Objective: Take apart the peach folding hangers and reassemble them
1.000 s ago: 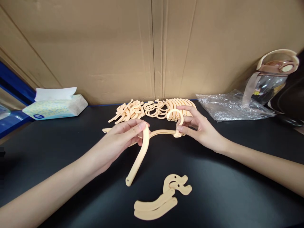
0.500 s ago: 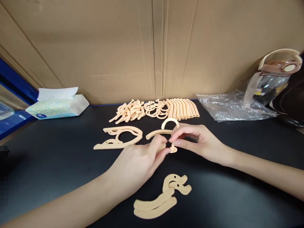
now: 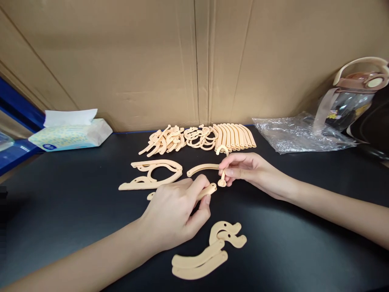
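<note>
My left hand (image 3: 174, 213) is closed on a long curved beige arm piece (image 3: 209, 190), whose right tip pokes out past my fingers. My right hand (image 3: 247, 172) pinches a small beige hook piece (image 3: 223, 162) held upright, its foot just right of that tip. A second curved arm piece (image 3: 202, 168) lies on the black table (image 3: 75, 215) between the hands. Two flat beige pieces stacked together (image 3: 209, 251) lie near me. An assembled looped piece (image 3: 152, 176) rests to the left.
Rows of several beige parts (image 3: 200, 138) lie at the back against a cardboard wall (image 3: 194, 61). A tissue pack (image 3: 71, 132) sits at back left. A clear plastic bag (image 3: 299, 136) and a lidded bottle (image 3: 349, 97) are at back right.
My left hand brought the long curved arm piece down from a raised tilt to lie low over the table. My right hand lowered the hook piece toward the arm's tip.
</note>
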Motion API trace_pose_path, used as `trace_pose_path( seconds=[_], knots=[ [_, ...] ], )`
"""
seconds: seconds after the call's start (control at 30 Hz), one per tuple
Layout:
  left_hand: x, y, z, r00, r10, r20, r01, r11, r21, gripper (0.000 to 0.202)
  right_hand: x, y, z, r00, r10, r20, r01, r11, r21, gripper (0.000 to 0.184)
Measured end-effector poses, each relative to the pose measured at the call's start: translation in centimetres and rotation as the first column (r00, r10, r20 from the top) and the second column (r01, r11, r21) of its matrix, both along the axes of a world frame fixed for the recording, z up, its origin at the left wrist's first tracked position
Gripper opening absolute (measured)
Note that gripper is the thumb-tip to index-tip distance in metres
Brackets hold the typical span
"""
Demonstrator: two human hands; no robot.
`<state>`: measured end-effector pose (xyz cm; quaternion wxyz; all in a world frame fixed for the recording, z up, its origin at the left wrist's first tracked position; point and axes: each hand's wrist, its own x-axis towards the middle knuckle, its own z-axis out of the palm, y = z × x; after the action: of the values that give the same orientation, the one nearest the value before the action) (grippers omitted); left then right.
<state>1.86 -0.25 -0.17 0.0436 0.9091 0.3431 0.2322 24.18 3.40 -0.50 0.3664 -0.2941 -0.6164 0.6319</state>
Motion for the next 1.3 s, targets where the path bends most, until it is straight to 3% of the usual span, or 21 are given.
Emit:
trace_pose_path(
  seconds=[0.27, 0.73, 1.03, 1.3],
  knots=[
    [-0.22, 0.03, -0.07, 0.997, -0.070, -0.017, 0.069, 0.995, -0.078, 0.008, 0.26, 0.12, 0.09, 0.999, 0.037, -0.004, -0.037, 0.999, -0.004, 0.012],
    [-0.33, 0.12, -0.05, 0.986, -0.166, 0.010, 0.166, 0.983, -0.079, 0.009, 0.66, 0.43, 0.45, 0.984, 0.170, 0.060, -0.171, 0.985, 0.003, 0.012],
    [-0.30, 0.03, -0.23, 0.990, -0.132, -0.053, 0.131, 0.991, -0.021, 0.004, 0.67, 0.43, 0.41, 0.979, 0.121, 0.165, -0.133, 0.989, 0.065, 0.009],
    [-0.33, -0.02, -0.44, 0.995, -0.084, -0.060, 0.084, 0.996, -0.003, 0.006, 0.34, 0.14, 0.38, 0.979, 0.060, 0.194, -0.079, 0.993, 0.091, 0.019]
  ],
)
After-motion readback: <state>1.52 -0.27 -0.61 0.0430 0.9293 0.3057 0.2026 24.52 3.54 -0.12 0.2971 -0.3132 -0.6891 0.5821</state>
